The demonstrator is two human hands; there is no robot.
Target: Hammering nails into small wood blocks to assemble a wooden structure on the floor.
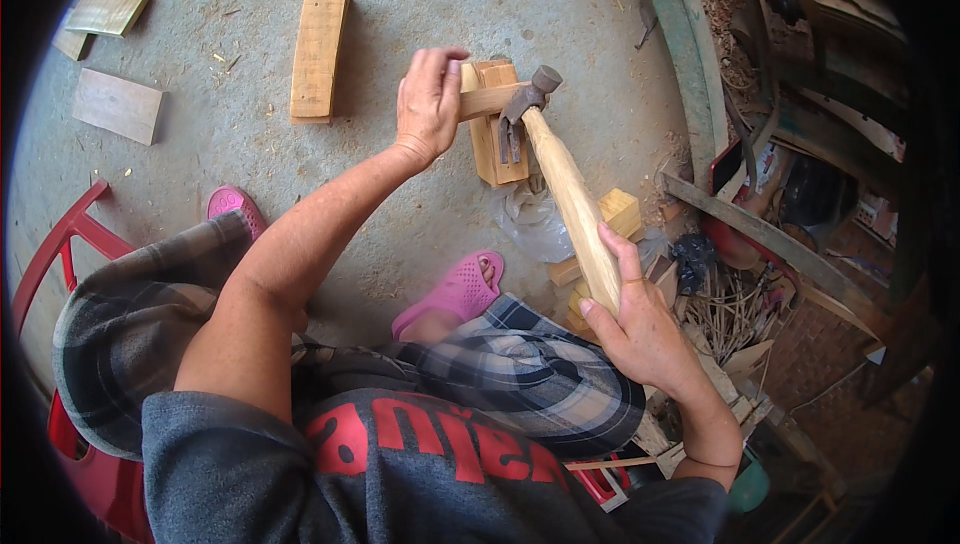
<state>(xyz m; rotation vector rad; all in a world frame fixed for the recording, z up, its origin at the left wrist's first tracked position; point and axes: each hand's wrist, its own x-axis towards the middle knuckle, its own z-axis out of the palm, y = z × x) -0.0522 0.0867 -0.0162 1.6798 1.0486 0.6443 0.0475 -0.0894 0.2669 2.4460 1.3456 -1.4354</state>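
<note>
My right hand (635, 319) grips the lower end of the pale wooden handle of a claw hammer (568, 184). The hammer's dark metal head lies over a short piece of wood (490, 101), its claw pointing toward me. Around the left end of that piece my left hand (430, 104) is closed, with part of the grip hidden behind the fingers. Below the piece, a wooden block (492, 159) rests on the floor, partly covered by the hammer head and the piece.
Another wooden block (320, 54) lies farther left on the concrete floor (390, 4). Flat boards (118, 106) are at the far left. A clear plastic bag (535, 222) and yellowish blocks (620, 212) sit near the hammer handle. A red plastic chair (95, 229) stands left; sticks (725, 314) pile up right.
</note>
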